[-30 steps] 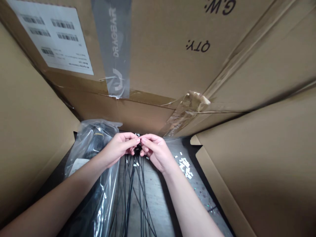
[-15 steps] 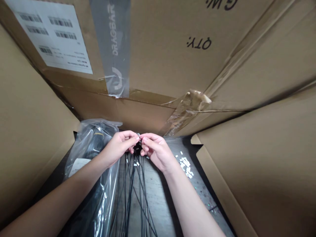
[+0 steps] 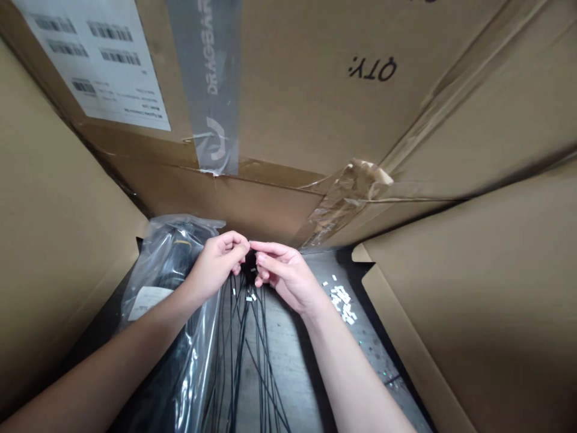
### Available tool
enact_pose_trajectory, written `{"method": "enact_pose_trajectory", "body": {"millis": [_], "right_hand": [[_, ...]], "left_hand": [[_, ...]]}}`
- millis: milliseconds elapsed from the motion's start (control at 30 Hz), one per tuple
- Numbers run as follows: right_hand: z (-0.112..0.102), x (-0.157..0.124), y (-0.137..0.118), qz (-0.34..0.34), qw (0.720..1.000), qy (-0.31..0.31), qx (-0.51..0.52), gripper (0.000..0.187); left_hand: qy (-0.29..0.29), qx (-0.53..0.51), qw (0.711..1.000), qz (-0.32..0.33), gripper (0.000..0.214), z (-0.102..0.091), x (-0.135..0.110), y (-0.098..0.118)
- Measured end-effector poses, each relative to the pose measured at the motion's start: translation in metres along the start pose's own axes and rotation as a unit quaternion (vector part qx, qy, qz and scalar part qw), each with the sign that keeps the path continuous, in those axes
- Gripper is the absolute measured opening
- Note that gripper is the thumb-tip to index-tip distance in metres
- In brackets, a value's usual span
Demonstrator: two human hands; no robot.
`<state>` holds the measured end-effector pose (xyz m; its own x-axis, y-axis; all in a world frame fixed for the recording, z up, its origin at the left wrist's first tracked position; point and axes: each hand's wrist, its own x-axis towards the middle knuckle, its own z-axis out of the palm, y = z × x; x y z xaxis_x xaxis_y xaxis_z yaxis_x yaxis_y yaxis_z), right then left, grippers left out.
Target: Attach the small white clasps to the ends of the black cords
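Closest, a left hand (image 3: 219, 263) and a right hand (image 3: 285, 278) meeting over a small dark knot of black cable (image 3: 249, 261), mostly hidden between them. Left fingers (image 3: 234, 242) curled nearly closed at the knot, right fingers (image 3: 273, 251) looser, tips at its edge; actual grip impossible to confirm. Below the hands, thin black cables (image 3: 243, 337) fanning down over a pale grey surface (image 3: 288, 385), small white tags (image 3: 251, 296) near the top. Best handling, as a judgement: a light fingertip pinch close to the knot, no tugging on the strands. Beside the left hand, a clear plastic bag (image 3: 196, 367) around a black object (image 3: 174, 264); farther off, a heap of small white slips (image 3: 342, 304), then brown cardboard box walls (image 3: 252, 204) with grey printed tape (image 3: 207, 90).
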<state>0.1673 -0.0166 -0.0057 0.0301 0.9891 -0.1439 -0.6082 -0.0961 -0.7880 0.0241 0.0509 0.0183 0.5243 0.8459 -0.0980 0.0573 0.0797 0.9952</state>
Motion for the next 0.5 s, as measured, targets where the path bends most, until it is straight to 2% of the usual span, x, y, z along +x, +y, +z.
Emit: {"method": "enact_pose_trajectory", "body": {"millis": [133, 500], "right_hand": [[-0.0005, -0.0002, 0.0000, 0.002, 1.000, 0.002, -0.002, 0.032], [-0.0011, 0.0032, 0.0007, -0.017, 0.999, 0.036, 0.005, 0.029]], "left_hand": [[-0.010, -0.024, 1.000, -0.003, 0.033, 0.0002, -0.0007, -0.0018], [0.007, 0.069, 0.997, 0.046, 0.022, 0.0011, -0.0029, -0.0043]]}}
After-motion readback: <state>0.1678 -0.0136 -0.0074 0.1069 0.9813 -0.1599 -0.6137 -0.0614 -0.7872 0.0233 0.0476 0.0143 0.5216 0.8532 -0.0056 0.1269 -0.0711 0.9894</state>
